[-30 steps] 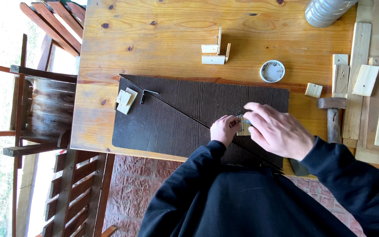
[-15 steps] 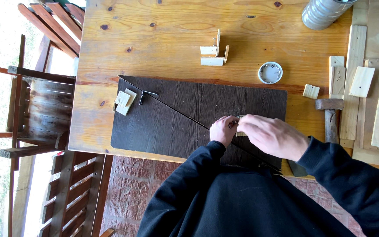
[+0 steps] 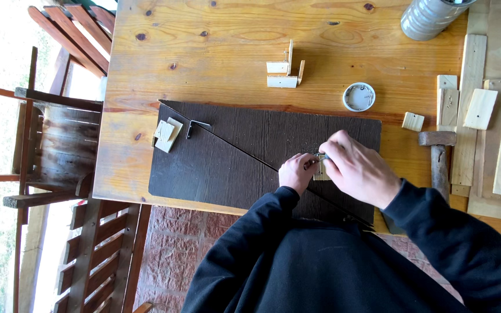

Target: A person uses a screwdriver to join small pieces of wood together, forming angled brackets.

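Wooden table (image 3: 215, 35): pale planks, knots visible. Dark mat (image 3: 215, 168): rectangular, lying on table's near half. Thin metal rod (image 3: 233, 148): long axis diagonal across mat, running from far left corner toward near right, passing under the hands. Right hand (image 3: 358, 171): fingers curled closed over small wooden piece (image 3: 322, 171). Left hand (image 3: 298, 173): fingertips pinched on same piece, mid-mat. Hammer (image 3: 439, 156): right of mat. Round tin (image 3: 359, 97): beyond mat.

Outdoor home woodworking spot, patio/deck.
Knotty orange pine table (image 3: 215, 35) w/ pale wood offcuts (image 3: 479, 108), wooden-handled hammer (image 3: 438, 152); red slatted wooden chair (image 3: 59, 145), brick-red paving (image 3: 175, 243) below.
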